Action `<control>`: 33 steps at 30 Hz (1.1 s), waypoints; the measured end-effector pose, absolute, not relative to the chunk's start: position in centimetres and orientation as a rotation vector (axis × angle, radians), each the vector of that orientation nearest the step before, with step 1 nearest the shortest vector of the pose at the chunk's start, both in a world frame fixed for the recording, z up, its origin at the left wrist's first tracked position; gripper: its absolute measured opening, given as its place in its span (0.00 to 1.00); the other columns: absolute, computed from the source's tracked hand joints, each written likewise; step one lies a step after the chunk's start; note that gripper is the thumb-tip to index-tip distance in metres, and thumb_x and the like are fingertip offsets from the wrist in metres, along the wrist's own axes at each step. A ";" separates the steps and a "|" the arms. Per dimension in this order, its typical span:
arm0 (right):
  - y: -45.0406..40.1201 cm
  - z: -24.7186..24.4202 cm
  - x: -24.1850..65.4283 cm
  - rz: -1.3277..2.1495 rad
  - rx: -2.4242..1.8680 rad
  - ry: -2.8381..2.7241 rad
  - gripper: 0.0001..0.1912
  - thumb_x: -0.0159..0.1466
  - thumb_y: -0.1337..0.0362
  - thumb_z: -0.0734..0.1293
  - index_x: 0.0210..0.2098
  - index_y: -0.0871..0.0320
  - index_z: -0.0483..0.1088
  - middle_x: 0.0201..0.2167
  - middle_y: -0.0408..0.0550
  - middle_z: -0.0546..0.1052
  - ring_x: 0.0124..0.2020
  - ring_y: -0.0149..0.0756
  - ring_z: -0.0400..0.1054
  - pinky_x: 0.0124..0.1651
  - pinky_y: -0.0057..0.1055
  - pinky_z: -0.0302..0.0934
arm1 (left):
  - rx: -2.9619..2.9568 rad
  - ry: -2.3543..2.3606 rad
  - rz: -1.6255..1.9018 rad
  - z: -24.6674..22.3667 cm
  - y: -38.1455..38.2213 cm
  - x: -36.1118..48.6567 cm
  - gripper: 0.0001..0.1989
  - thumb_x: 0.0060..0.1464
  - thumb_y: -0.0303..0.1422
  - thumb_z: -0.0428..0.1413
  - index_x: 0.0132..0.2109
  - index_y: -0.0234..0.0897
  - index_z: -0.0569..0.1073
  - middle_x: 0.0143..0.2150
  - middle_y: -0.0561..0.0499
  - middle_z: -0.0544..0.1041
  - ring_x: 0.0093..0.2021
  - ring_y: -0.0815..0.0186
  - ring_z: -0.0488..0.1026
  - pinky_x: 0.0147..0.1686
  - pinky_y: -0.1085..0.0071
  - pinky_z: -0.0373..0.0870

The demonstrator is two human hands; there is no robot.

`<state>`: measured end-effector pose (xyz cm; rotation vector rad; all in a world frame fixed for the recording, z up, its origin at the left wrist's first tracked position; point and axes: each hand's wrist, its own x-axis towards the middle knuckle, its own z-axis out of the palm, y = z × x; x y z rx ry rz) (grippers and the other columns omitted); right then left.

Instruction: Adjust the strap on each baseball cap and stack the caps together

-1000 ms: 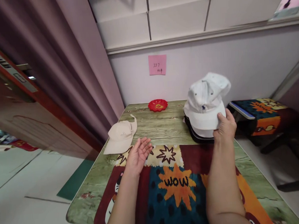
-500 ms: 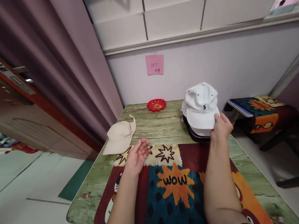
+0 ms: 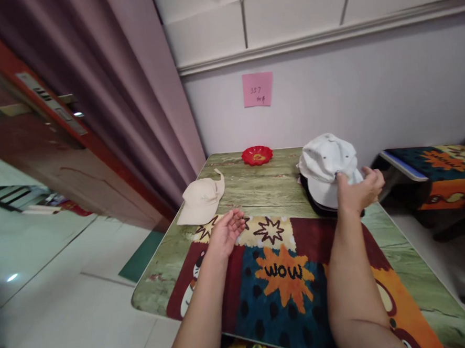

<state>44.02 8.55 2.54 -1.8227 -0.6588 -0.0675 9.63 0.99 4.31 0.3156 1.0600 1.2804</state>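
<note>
A white baseball cap (image 3: pixel 328 160) sits on top of a stack at the right back of the table, with a dark cap (image 3: pixel 317 204) showing beneath it. My right hand (image 3: pixel 359 190) is at the white cap's front right side, thumb and fingers apart, covering part of its brim and its small dark logo. I cannot tell how firmly it touches the cap. To the left lies a beige cap (image 3: pixel 200 199), its brim facing the near left and its strap sticking up. Palm up, my left hand (image 3: pixel 227 231) hovers over the mat close to the beige cap, open and holding nothing.
A red scalloped dish (image 3: pixel 257 155) stands at the table's back edge. A patterned mat (image 3: pixel 250 299) covers the near part of the green wood-look table (image 3: pixel 156 276). Behind is a wall with a pink note (image 3: pixel 258 89). A door and curtain stand left; another small table (image 3: pixel 449 174) is right.
My right hand has let go of the white cap's brim and moved up against its front. The white cap now sits lower on the stack. The view has shifted slightly.
</note>
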 end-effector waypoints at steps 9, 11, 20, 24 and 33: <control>7.9 3.9 42.8 -0.246 -1.715 -0.667 0.25 0.57 0.62 0.71 0.54 0.56 0.69 0.57 0.61 0.74 0.60 0.59 0.66 0.63 0.54 0.58 | 0.044 1.241 1.656 2.5 1.7 6.1 0.02 0.58 0.24 0.58 0.38 0.33 0.73 0.28 0.52 0.75 0.25 0.72 0.73 0.30 0.76 0.71; 7.7 4.7 42.0 -0.273 -1.564 -0.704 0.20 0.59 0.62 0.70 0.52 0.53 0.71 0.54 0.58 0.76 0.57 0.55 0.69 0.61 0.50 0.62 | -0.046 1.322 1.744 2.0 1.9 4.4 0.03 0.59 0.25 0.58 0.40 0.35 0.71 0.26 0.56 0.72 0.24 0.74 0.71 0.29 0.79 0.68; 8.8 5.8 38.9 0.277 -1.119 -0.635 0.06 0.61 0.62 0.66 0.36 0.55 0.74 0.34 0.50 0.79 0.41 0.45 0.78 0.51 0.45 0.72 | -0.174 1.324 1.720 0.6 3.5 0.7 0.11 0.60 0.28 0.57 0.50 0.40 0.72 0.42 0.47 0.79 0.37 0.68 0.77 0.39 0.72 0.75; 8.8 6.0 38.0 0.425 -1.076 -0.651 0.08 0.59 0.58 0.70 0.35 0.55 0.76 0.31 0.47 0.79 0.36 0.41 0.77 0.47 0.42 0.73 | -0.135 1.278 1.684 0.8 4.7 0.9 0.16 0.57 0.25 0.59 0.52 0.41 0.71 0.42 0.47 0.79 0.34 0.69 0.77 0.38 0.71 0.76; 8.5 5.4 33.9 1.129 -1.251 -1.039 0.18 0.57 0.52 0.74 0.37 0.62 0.77 0.37 0.54 0.81 0.24 0.29 0.74 0.17 0.18 0.60 | 0.129 1.074 1.528 0.8 3.1 5.9 0.13 0.48 0.18 0.62 0.40 0.35 0.72 0.27 0.54 0.74 0.22 0.74 0.70 0.21 0.81 0.65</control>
